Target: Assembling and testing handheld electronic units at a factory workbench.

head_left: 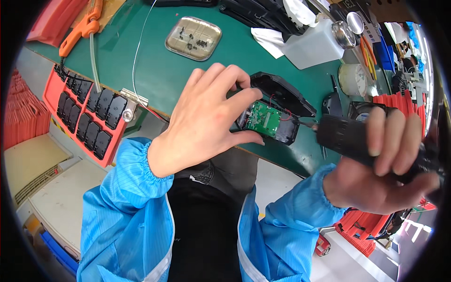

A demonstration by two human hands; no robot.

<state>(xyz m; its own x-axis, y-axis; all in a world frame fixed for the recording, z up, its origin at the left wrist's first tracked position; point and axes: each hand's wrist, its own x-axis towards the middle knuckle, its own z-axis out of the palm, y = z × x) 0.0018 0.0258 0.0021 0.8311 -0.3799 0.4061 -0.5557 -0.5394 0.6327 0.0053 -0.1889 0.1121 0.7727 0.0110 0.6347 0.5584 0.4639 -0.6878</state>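
An opened black plastic housing point(293, 133) with a green circuit board point(264, 118) inside lies near the front edge of the green table. Thin red wires run from the board toward its black cover half point(282, 91), which is tilted up behind it. My left hand point(206, 110) grips the housing's left end between thumb and fingers. In my right hand point(387, 162) is a black electric screwdriver point(345, 141), its fingers wrapped round the body. The bit points left, close to the housing's right end; whether it touches there I cannot tell.
A metal tray point(193, 38) holds small dark parts. An orange glue gun point(84, 28) lies at the back left, above a red tray point(51, 94) of black plates. A white bottle point(312, 44) and a tape roll point(352, 80) stand at the back right.
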